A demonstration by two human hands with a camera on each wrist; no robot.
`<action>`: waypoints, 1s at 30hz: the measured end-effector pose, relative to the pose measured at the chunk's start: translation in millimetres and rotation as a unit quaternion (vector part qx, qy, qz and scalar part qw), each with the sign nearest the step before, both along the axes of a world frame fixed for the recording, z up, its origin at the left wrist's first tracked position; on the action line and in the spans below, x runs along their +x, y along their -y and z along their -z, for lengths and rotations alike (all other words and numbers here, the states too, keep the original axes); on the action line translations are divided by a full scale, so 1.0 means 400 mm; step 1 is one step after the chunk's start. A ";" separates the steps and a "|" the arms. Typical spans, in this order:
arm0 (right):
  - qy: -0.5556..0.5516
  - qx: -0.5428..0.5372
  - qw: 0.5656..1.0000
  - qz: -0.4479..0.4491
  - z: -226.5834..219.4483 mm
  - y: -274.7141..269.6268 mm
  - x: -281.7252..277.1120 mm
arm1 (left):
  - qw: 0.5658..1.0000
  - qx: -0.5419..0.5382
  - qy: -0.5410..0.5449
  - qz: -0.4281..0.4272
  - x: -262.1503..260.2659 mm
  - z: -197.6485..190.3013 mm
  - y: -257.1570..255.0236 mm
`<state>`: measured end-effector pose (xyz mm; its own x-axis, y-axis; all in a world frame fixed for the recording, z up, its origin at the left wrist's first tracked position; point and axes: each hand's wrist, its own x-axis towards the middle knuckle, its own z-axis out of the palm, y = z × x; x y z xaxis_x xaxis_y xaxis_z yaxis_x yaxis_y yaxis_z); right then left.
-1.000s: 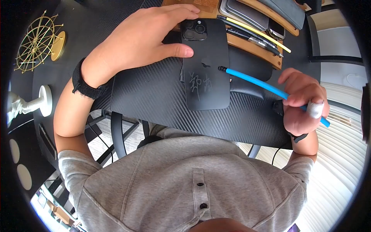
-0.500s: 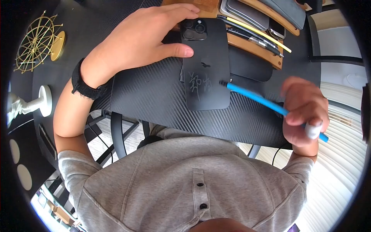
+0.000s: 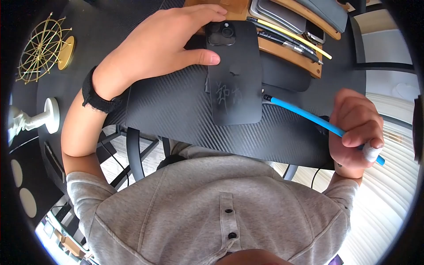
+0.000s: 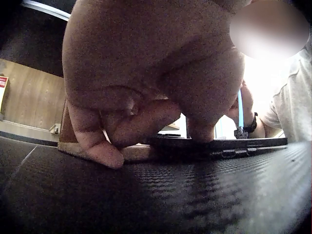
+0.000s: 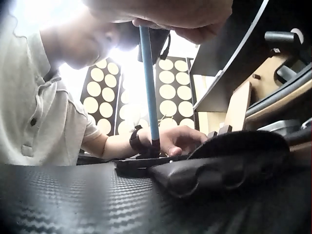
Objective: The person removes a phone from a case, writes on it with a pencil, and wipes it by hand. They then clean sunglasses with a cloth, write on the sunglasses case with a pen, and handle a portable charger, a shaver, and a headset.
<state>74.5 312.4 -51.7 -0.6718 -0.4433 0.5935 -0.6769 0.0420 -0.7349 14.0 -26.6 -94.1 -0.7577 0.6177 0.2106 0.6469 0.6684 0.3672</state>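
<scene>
A black phone [image 3: 236, 79] lies with its camera side up, light handwritten characters marked on its back. My left hand [image 3: 154, 44] rests at its upper left. The thumb touches the phone's left side below the camera block, and the other fingers reach past the top end. In my right hand [image 3: 357, 130] I grip a slim blue pencil-like stick [image 3: 304, 115], its black end pointing left. In the head view that end sits right at the phone's right edge; the right wrist view shows the stick [image 5: 148, 83] upright over the phone. White tape wraps one right finger.
A wooden organiser [image 3: 287, 53] behind the phone holds pens, a yellow stick [image 3: 304, 39] and flat grey devices. A black pouch [image 3: 287, 73] lies right of the phone. On the left stand a gold wire wheel ornament [image 3: 42, 48] and a white figurine [image 3: 51, 115].
The blue stick's black end has moved down across the phone's right side, then right to its edge. My right hand has shifted down and right. The left hand has stayed put.
</scene>
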 end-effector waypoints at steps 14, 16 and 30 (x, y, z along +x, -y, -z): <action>-0.291 0.259 0.919 0.061 -0.033 0.026 -0.084 | 0.999 0.011 0.026 -0.015 0.003 -0.008 -0.007; -0.289 0.271 0.918 0.033 -0.034 0.027 -0.107 | 1.000 0.010 0.012 -0.010 0.000 -0.007 -0.005; -0.267 0.489 0.830 0.015 -0.059 -0.025 -0.151 | 1.000 0.005 -0.020 0.003 -0.006 0.000 0.000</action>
<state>14.0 322.3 -28.0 -0.4474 -0.8768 0.1761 -0.8834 0.4640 0.0655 11.6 -26.4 -94.2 -0.7454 0.6195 0.2462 0.6645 0.6611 0.3483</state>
